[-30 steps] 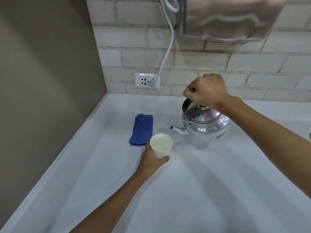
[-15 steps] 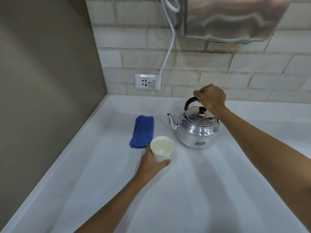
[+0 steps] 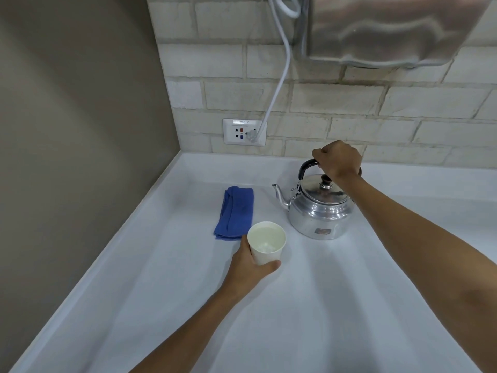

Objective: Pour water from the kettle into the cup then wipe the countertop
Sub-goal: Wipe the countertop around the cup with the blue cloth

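Observation:
A shiny metal kettle (image 3: 318, 216) stands upright on the white countertop (image 3: 309, 305), its spout pointing left. My right hand (image 3: 337, 160) is closed around its black handle. In front and to the left stands a white paper cup (image 3: 266, 243) with water in the bottom. My left hand (image 3: 248, 270) wraps the cup from the near left side. A folded blue cloth (image 3: 235, 212) lies flat just behind the cup, left of the kettle.
A brick wall runs along the back with a socket plate (image 3: 243, 131) and a white cable (image 3: 279, 76) plugged in. A steel box (image 3: 390, 28) hangs on the wall above the kettle. A brown side wall (image 3: 75, 130) bounds the counter on the left.
The kettle went from tilted and lifted, spout down toward the cup, to upright on the counter farther back. My right hand stayed on its handle. My left hand kept holding the cup.

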`<state>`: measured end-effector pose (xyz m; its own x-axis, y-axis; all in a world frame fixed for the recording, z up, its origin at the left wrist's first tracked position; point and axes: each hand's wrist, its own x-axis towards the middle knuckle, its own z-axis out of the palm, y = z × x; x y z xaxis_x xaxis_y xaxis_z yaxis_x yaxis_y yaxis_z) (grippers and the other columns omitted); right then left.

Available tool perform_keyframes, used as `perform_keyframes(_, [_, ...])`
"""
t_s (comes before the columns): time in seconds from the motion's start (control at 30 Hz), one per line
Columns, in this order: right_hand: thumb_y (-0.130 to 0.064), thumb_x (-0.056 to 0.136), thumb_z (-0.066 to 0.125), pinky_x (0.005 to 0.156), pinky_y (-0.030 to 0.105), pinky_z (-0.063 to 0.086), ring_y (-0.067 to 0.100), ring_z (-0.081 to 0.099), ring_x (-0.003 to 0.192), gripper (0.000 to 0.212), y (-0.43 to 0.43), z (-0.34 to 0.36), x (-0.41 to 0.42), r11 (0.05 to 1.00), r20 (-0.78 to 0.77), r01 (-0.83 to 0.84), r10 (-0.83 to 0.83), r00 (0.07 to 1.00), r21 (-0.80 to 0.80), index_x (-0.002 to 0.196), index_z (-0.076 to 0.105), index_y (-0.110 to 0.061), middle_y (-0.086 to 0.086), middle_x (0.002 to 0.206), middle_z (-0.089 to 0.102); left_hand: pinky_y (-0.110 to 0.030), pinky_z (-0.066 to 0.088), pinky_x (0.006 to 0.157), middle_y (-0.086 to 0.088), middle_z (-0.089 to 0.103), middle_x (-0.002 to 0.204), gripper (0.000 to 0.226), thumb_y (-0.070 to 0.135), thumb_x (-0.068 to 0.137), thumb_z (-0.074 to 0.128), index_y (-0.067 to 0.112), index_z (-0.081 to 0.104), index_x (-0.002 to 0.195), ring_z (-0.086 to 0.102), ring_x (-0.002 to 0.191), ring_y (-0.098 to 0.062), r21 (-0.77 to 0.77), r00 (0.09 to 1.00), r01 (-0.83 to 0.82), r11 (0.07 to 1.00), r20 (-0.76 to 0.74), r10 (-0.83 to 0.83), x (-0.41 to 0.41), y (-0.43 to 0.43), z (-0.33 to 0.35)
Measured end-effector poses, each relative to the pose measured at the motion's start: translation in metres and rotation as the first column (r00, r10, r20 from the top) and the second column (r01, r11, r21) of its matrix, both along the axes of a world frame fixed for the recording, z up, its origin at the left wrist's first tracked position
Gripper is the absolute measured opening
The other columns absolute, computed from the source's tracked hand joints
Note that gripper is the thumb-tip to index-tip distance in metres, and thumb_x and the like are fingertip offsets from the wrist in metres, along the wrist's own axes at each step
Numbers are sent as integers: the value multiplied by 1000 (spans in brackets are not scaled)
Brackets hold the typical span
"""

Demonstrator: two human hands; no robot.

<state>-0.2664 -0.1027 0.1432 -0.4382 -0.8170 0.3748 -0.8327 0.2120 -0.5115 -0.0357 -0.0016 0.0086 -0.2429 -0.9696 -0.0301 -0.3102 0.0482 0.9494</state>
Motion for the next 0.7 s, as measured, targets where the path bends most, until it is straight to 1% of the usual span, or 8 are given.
perform_keyframes(0.13, [-17, 73, 48, 47, 24, 22, 24, 38, 51, 29, -4, -3, -2, 1000, 16, 10, -10, 1000, 12, 50, 55, -1, 11, 47, 43, -21, 39, 85, 3, 53, 122, 80, 20, 65, 81, 19, 36, 131, 50, 107, -12, 5, 1000, 3, 1000, 0, -3, 0, 0, -1])
perform_keyframes(0.27, [-20, 84, 43, 51, 28, 30, 28, 47, 57, 37, 1, -5, -3, 1000, -68, 8, -8, 998, 10, 71, 64, 8, 22, 61, 60, -23, 40, 84, 4, 53, 120, 80, 20, 64, 82, 20, 36, 130, 50, 106, -12, -3, 1000, 3, 1000, 11, -3, 0, 0, -2])
perform_keyframes(0.33, [-21, 92, 42, 66, 35, 40, 34, 56, 73, 33, 12, -9, 3, 995, -163, -36, 20, 986, -92, 86, 61, 4, 24, 85, 67, -23, 40, 86, 6, 52, 122, 80, 18, 64, 82, 22, 35, 130, 50, 109, -12, -8, 999, 48, 999, 13, -48, 4, -1, -2])
perform_keyframes(0.4, [-21, 92, 46, 89, 41, 41, 33, 54, 101, 25, 32, -19, 14, 960, -204, -145, 96, 974, -240, 106, 54, -3, 18, 112, 60, -20, 37, 90, 10, 48, 126, 83, 13, 65, 80, 27, 32, 131, 46, 117, -9, -25, 991, 135, 990, 27, -135, 15, -4, -3])
perform_keyframes(0.47, [-19, 88, 50, 94, 37, 38, 29, 50, 109, 27, 59, -36, 28, 914, -175, -241, 193, 965, -326, 111, 49, -7, 14, 118, 54, -10, 31, 93, 18, 42, 132, 86, 7, 68, 76, 30, 26, 135, 38, 123, -3, -42, 976, 207, 977, 83, -203, 35, -9, -3])
perform_keyframes(0.5, [-19, 85, 50, 90, 32, 36, 30, 50, 105, 26, 74, -49, 35, 908, -159, -274, 234, 959, -317, 109, 48, -8, 14, 115, 54, -6, 28, 95, 20, 38, 137, 87, 5, 70, 73, 29, 24, 137, 33, 126, -1, -48, 971, 214, 976, 118, -207, 46, -13, -2])
perform_keyframes(0.57, [-16, 81, 51, 79, 23, 30, 32, 51, 96, 24, 105, -81, 45, 924, -138, -321, 297, 945, -206, 104, 47, -9, 14, 105, 55, -11, 25, 100, 12, 31, 145, 85, 4, 74, 68, 23, 22, 143, 29, 128, 0, -68, 972, 169, 983, 175, -155, 67, -26, 2])
perform_keyframes(0.7, [-18, 86, 55, 98, 33, 37, 30, 48, 116, 36, 145, -141, 54, 947, -70, -289, 301, 951, 144, 120, 47, -9, 13, 122, 53, -20, 27, 97, 3, 35, 143, 68, 13, 83, 63, 20, 29, 141, 31, 119, -1, -185, 970, 68, 980, 241, -22, 77, -65, 13])
